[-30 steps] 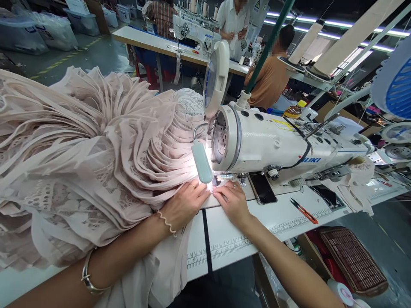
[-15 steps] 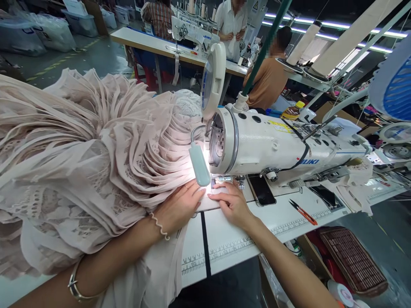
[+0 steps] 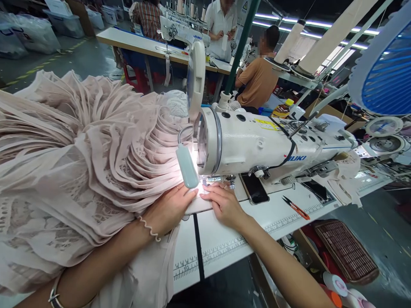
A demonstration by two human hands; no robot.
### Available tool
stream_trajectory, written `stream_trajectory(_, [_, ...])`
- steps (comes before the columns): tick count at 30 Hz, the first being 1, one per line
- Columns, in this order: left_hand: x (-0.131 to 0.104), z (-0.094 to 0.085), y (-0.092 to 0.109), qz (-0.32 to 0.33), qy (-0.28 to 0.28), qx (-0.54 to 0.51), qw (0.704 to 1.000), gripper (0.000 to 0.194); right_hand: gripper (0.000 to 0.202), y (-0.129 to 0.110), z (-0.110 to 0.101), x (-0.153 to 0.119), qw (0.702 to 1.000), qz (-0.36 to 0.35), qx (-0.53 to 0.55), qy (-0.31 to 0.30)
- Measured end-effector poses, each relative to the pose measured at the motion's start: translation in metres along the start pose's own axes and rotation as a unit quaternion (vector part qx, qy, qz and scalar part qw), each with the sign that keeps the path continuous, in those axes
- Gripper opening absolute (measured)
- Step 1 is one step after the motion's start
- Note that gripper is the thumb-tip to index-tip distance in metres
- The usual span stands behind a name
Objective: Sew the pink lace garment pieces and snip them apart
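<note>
A white sewing machine point(image 3: 244, 141) stands on the table, its lit needle area partly hidden by a pale green lamp point(image 3: 187, 167). My left hand point(image 3: 173, 205) lies on the pale pink fabric point(image 3: 122, 149) just left of the needle area, fingertips pressed down on its edge. Beside it, my right hand point(image 3: 224, 203) rests at the front of the needle area, fingers pointing left, some spread apart, the fingertips near those of my left hand. The large ruffled pile of lace-trimmed fabric fills the left side and hangs over the front edge.
A phone point(image 3: 254, 188) and orange-handled snips point(image 3: 296, 208) lie right of my right hand. A blue fan point(image 3: 385, 68) is at the upper right. Behind, people sit and stand at another sewing table point(image 3: 128, 40). A brown woven seat point(image 3: 346, 250) is below right.
The view has shifted right, so the machine and both hands appear further left. Both hands keep nearly the same place at the needle area.
</note>
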State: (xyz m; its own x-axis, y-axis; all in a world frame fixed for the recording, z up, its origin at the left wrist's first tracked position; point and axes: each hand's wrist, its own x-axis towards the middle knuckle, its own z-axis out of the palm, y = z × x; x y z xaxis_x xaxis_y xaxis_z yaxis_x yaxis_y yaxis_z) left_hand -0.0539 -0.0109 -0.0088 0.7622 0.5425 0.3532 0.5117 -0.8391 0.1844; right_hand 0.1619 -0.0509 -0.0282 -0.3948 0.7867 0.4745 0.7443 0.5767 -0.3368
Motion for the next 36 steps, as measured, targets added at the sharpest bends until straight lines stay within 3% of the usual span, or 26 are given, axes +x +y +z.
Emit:
stream_trajectory(10, [0.002,0.011,-0.004,-0.045,0.011,-0.005,0.999,0.024,0.043,-0.002,-0.001,0.005,0.998,0.027,-0.04,-0.044])
stream_trajectory(15, [0.0,0.005,0.002,-0.011,0.033,0.042,0.999,0.029,0.047,0.0,0.0,0.008,0.997,0.034,-0.045,-0.059])
stream_trajectory(23, [0.002,-0.004,0.01,-0.024,0.023,0.116,0.993,0.022,0.055,0.002,0.004,0.01,0.989,0.023,-0.114,-0.089])
stream_trajectory(30, [0.009,-0.009,0.015,-0.091,-0.029,0.115,0.989,0.014,0.054,-0.001,0.003,0.012,0.982,0.024,-0.148,-0.112])
stream_trajectory(33, [0.011,-0.009,0.017,-0.116,-0.036,0.126,0.985,0.018,0.051,-0.003,0.001,0.014,0.977,0.05,-0.153,-0.137])
stream_trajectory(36, [0.01,-0.005,0.019,-0.129,-0.024,0.153,0.98,0.018,0.047,-0.005,0.0,0.019,0.961,0.127,-0.18,-0.167])
